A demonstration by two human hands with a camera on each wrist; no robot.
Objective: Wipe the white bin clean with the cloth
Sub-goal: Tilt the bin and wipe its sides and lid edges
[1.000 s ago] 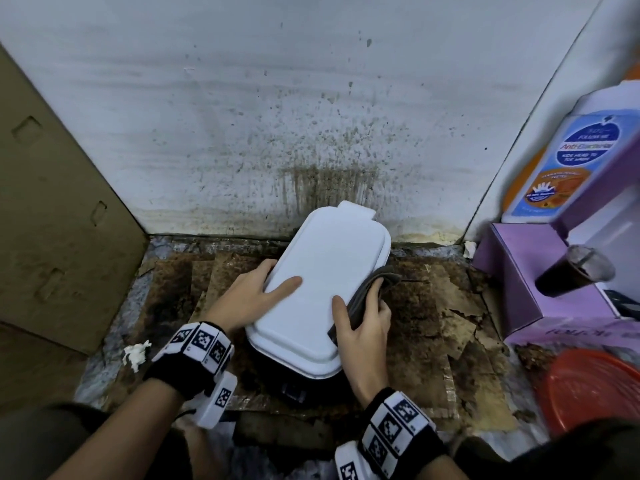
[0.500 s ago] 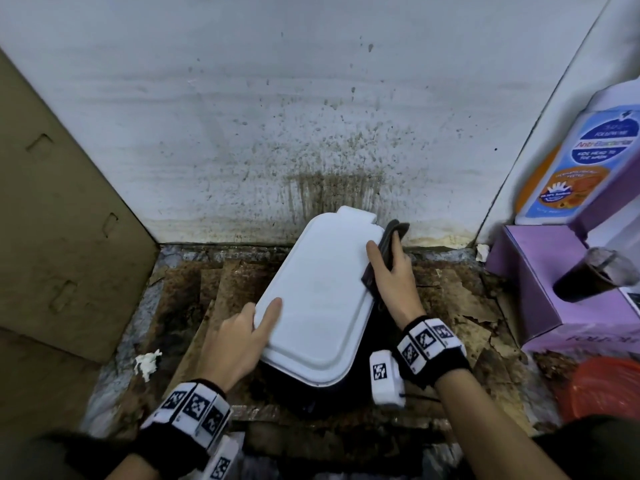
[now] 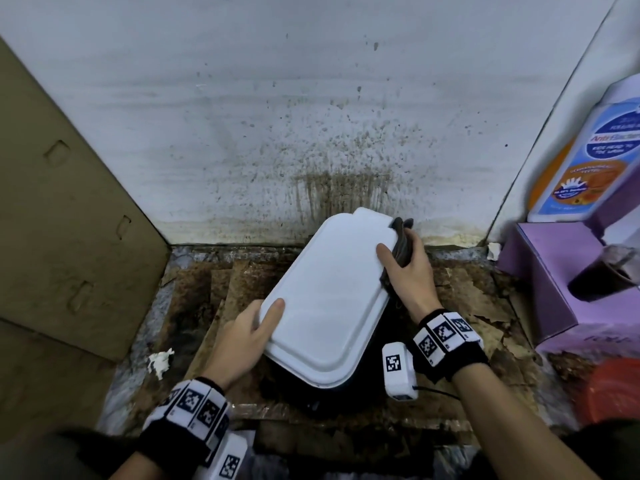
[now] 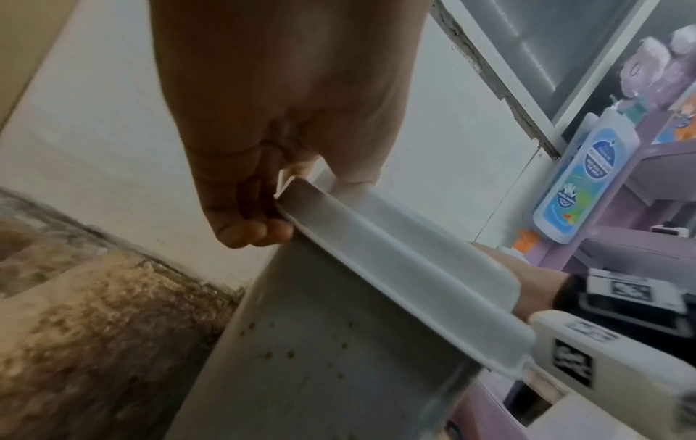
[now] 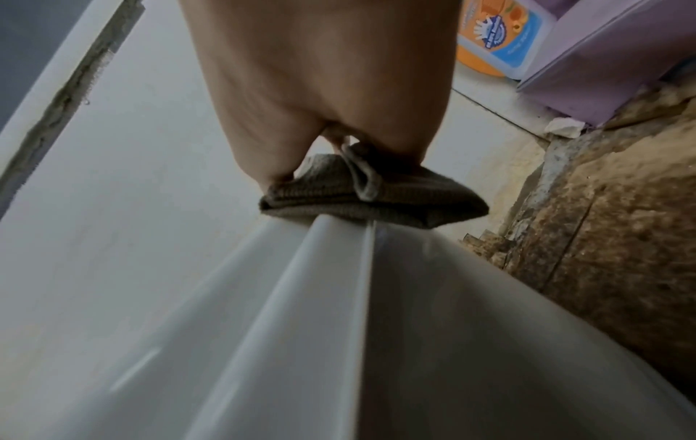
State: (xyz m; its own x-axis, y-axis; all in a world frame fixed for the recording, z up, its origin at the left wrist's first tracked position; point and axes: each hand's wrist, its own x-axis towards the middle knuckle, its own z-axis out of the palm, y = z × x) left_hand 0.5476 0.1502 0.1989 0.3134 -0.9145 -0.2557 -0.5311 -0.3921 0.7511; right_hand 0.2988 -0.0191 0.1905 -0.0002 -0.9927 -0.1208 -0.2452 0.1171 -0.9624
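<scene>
The white bin (image 3: 329, 299) stands on the dirty floor against the stained wall, its lid closed and slanting from near left to far right. My left hand (image 3: 247, 336) grips the lid's near left edge, thumb on top and fingers curled under the rim (image 4: 286, 208). My right hand (image 3: 407, 268) holds a folded grey cloth (image 3: 401, 237) against the lid's far right edge, thumb lying on the lid. In the right wrist view the cloth (image 5: 376, 193) is bunched over the lid's rim (image 5: 339, 268). The bin's side wall (image 4: 320, 357) carries small brown specks.
A brown cardboard sheet (image 3: 62, 237) leans at the left. A purple box (image 3: 561, 282) with a dark cup (image 3: 602, 275) and a soap bottle (image 3: 588, 161) stand at the right, a red tub (image 3: 609, 393) nearer. A crumpled tissue (image 3: 160, 360) lies on the floor.
My right hand has slid the cloth along the lid's right edge from near the front to the far corner. My left hand has shifted back toward the lid's near left edge.
</scene>
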